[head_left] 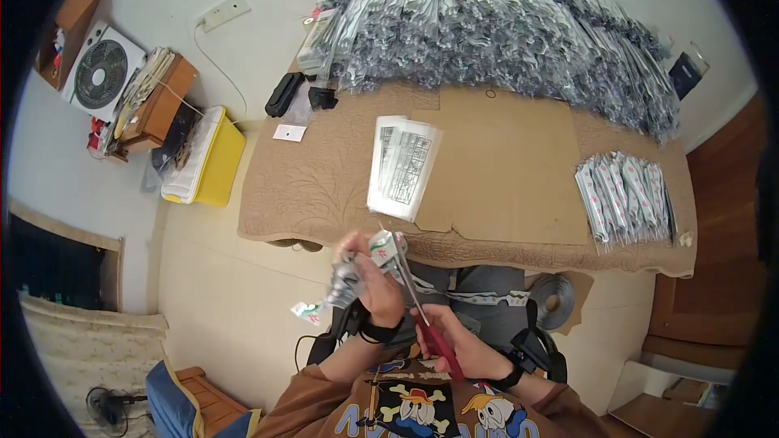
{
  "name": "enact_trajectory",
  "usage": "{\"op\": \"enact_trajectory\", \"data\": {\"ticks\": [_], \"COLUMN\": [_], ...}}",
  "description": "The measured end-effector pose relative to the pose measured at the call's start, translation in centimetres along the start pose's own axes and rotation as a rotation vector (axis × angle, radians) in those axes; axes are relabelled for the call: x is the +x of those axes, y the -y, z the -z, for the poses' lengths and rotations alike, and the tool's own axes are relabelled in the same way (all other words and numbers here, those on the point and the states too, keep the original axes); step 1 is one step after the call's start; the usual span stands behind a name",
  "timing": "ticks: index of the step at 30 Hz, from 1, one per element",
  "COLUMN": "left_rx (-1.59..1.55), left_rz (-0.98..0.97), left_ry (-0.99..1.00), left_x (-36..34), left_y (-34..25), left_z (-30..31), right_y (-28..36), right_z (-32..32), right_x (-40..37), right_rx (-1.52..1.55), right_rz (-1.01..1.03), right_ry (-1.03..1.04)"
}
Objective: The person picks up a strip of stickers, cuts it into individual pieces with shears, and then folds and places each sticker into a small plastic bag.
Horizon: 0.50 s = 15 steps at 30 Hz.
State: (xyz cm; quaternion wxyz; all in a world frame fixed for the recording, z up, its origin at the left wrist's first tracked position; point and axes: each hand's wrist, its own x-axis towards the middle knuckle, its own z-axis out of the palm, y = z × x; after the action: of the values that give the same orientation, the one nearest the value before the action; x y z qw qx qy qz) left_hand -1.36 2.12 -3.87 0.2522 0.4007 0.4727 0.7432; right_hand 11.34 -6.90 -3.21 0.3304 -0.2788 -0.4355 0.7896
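Note:
My left hand (pixel 375 288) is closed on a strip of printed plastic packets (pixel 385 251), white with green and red marks. Part of the strip bunches in the palm, and one end (pixel 308 312) dangles to the left. My right hand (pixel 453 342) grips red-handled scissors (pixel 441 349). Their long metal blades point up and to the left, with the tips at the strip beside my left fingers. From there the strip runs over my lap to a coiled roll (pixel 555 302) at the right.
A cloth-covered bed (pixel 300 182) with cardboard (pixel 503 170) stands ahead. Across its back lies a big heap of packets (pixel 487 40); a smaller pile (pixel 623 199) is at the right. Printed sheets in clear sleeves (pixel 403 166) lie mid-bed. A yellow bin (pixel 221 158) stands left.

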Motion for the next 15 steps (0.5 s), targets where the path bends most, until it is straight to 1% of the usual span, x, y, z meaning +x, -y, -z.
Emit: {"op": "enact_trajectory", "data": {"ticks": [1, 2, 4, 6, 9, 10, 12, 13, 15], "left_rx": [-0.003, 0.05, 0.158, 0.135, 0.087, 0.068, 0.028, 0.024, -0.288], "left_rz": [0.003, -0.065, -0.203, -0.183, -0.139, -0.018, 0.222, 0.222, 0.454], "left_ry": [0.002, 0.067, 0.193, 0.178, 0.15, 0.118, 0.052, 0.046, 0.192], "left_x": [-0.4, -0.7, -0.9, -0.7, 0.0, 0.6, 1.8, 2.1, 2.7], "left_y": [0.0, 0.1, 0.1, 0.1, -0.4, -0.9, -2.0, -2.3, -2.8], "left_z": [0.1, 0.3, 0.4, 0.2, -0.5, -0.8, -0.9, -0.7, -0.2], "right_y": [0.2, 0.4, 1.1, 1.6, 2.2, 2.8, 4.5, 5.2, 6.8], "right_z": [0.1, 0.2, 0.1, 0.0, 0.2, 0.3, 1.0, 1.7, 4.2], "right_x": [0.2, 0.3, 0.4, 0.3, -0.4, -0.6, -1.0, -1.1, -1.2], "right_rx": [-0.005, -0.006, -0.123, -0.182, -0.059, -0.062, -0.277, -0.388, -0.73], "right_rz": [0.038, 0.039, 0.071, 0.085, -0.169, -0.171, -0.099, -0.062, 0.245], "right_ry": [-0.01, -0.014, -0.082, -0.116, -0.207, -0.206, -0.44, -0.555, -0.842]}}
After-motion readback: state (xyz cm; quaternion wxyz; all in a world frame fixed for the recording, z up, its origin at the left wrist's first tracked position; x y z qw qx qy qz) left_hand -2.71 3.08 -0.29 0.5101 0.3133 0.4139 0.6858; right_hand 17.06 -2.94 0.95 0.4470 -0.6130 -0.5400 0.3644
